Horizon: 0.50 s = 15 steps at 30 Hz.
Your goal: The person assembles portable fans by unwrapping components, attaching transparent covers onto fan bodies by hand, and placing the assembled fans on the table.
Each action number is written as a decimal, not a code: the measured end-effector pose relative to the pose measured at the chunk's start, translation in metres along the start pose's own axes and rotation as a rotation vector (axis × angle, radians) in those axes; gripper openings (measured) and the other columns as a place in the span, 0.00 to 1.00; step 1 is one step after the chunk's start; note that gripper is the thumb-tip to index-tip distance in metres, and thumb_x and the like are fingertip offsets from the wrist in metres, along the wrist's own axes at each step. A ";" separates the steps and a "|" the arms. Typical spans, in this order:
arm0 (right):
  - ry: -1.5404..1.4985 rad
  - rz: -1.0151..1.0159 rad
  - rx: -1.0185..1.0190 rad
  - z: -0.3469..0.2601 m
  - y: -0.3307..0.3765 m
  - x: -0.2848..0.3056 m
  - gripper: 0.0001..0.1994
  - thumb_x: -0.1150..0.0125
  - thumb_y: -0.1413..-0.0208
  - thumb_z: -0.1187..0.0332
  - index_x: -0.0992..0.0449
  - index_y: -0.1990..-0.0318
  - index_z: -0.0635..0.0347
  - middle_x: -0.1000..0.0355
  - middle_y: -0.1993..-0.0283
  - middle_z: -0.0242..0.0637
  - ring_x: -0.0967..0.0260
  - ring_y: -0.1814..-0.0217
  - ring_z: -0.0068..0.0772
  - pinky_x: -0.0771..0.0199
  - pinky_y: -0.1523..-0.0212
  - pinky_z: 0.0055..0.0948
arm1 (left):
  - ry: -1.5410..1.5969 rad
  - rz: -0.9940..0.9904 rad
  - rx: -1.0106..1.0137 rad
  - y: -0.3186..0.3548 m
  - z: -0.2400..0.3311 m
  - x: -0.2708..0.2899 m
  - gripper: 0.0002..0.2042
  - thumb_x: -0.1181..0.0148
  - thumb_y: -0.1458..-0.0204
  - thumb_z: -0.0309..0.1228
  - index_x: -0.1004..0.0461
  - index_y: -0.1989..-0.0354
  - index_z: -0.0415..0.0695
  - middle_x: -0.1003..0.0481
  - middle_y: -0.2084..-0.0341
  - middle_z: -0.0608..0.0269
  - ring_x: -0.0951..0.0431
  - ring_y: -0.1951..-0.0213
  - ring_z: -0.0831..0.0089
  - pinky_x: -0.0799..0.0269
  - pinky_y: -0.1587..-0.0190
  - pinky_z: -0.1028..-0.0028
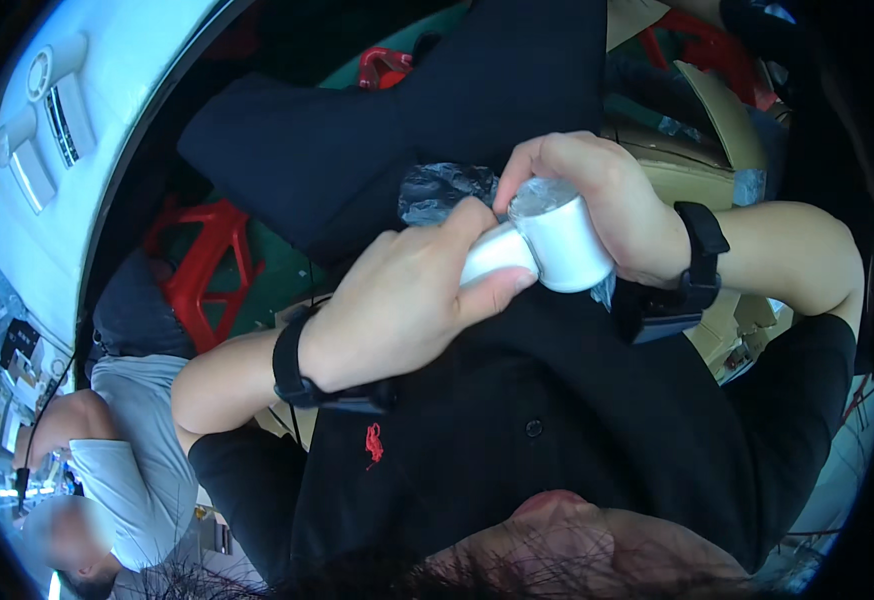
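White and smooth, the device point(555, 262) is held up between the two hands, over the dark clothes point(557, 380), and not on the table point(147, 60), which stands well apart at 10 o'clock. It has two parts: a handle point(492, 258) and a short, round drum point(577, 240).

The left hand point(392, 285) makes the firmer grip. It is closed around the handle, with the thumb along the lower side and the bent forefinger over the upper side. The visible handle points from about 8 o'clock to 2 o'clock, and its far end meets the drum. So the drum lies just outside the left grip, a little above its 3 o'clock. The drum's own axis goes crosswise, from 11 o'clock to 5 o'clock.

At the 11 o'clock end of the drum there is clear film point(547, 193). The right hand point(607, 185) is nearer to this end. It is half curled, arched over the drum from the 2 o'clock side, and its fingertips come close to the film's edge. From this grip the drum lies toward 7 o'clock. I cannot tell whether these fingers pinch the film or only touch it.

Behind, at 10 o'clock from the drum, is a clear bag point(445, 188).
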State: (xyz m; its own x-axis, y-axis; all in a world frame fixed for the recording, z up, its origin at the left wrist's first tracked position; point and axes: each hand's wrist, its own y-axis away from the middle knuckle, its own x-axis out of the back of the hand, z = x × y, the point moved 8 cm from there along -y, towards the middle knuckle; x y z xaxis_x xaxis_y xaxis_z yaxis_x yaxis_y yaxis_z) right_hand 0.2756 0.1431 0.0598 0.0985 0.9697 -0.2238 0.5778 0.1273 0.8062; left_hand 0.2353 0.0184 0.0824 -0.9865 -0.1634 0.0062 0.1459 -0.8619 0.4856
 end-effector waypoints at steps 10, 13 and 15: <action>-0.130 0.048 0.015 -0.010 -0.048 0.021 0.20 0.59 0.35 0.59 0.22 0.62 0.63 0.25 0.66 0.33 0.28 0.64 0.25 0.29 0.56 0.24 | 0.261 0.097 -0.113 -0.014 -0.045 0.015 0.24 0.39 0.43 0.46 0.34 0.51 0.36 0.23 0.64 0.52 0.19 0.61 0.61 0.25 0.61 0.67; 0.387 -0.031 0.834 -0.062 -0.029 0.010 0.22 0.60 0.33 0.55 0.22 0.60 0.62 0.25 0.64 0.32 0.28 0.61 0.23 0.29 0.54 0.23 | 0.823 -0.140 0.003 -0.013 -0.050 -0.004 0.26 0.39 0.43 0.48 0.34 0.51 0.36 0.22 0.65 0.53 0.20 0.62 0.66 0.26 0.60 0.69; 0.329 -0.124 0.664 -0.056 -0.031 0.006 0.22 0.61 0.33 0.55 0.22 0.59 0.62 0.25 0.63 0.32 0.28 0.60 0.23 0.29 0.54 0.23 | 1.102 -0.258 0.063 -0.011 -0.052 -0.013 0.27 0.39 0.44 0.48 0.34 0.50 0.36 0.22 0.66 0.54 0.20 0.63 0.68 0.27 0.60 0.70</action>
State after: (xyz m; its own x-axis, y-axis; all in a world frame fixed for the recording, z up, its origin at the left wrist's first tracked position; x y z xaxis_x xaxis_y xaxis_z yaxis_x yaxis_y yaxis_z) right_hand 0.2131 0.1563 0.0643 -0.1862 0.9820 -0.0325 0.9464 0.1882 0.2624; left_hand 0.2502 0.0056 0.0317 -0.3793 -0.3449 -0.8586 -0.0874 -0.9104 0.4044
